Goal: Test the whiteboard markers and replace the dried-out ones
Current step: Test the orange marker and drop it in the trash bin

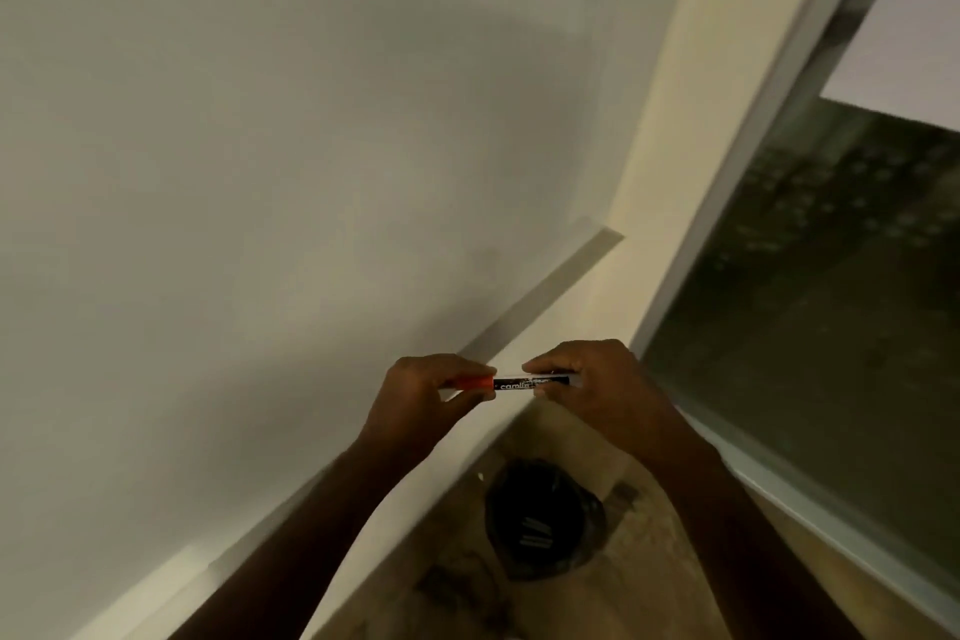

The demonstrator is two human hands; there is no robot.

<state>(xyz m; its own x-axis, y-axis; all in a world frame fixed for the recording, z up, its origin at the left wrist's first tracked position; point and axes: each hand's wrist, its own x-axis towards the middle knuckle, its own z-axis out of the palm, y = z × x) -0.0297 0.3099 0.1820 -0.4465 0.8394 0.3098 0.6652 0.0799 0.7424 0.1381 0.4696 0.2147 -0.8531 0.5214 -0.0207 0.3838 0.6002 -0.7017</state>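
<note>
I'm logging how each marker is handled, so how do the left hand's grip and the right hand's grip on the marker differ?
The left hand pinches the marker at its red cap end; the right hand holds the black and white barrel end. The left hand is in front of the whiteboard; the right hand is in front of the cream wall strip beside it. Both grips curl round the same level marker, above the black bin on the floor.

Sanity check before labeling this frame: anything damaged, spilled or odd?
Nothing stands out. Both hands hold one marker level: left hand on the red cap, right hand on the barrel. The whiteboard looks unmarked. A black bin on the floor below holds a few pale sticks, too blurred to identify.
</note>
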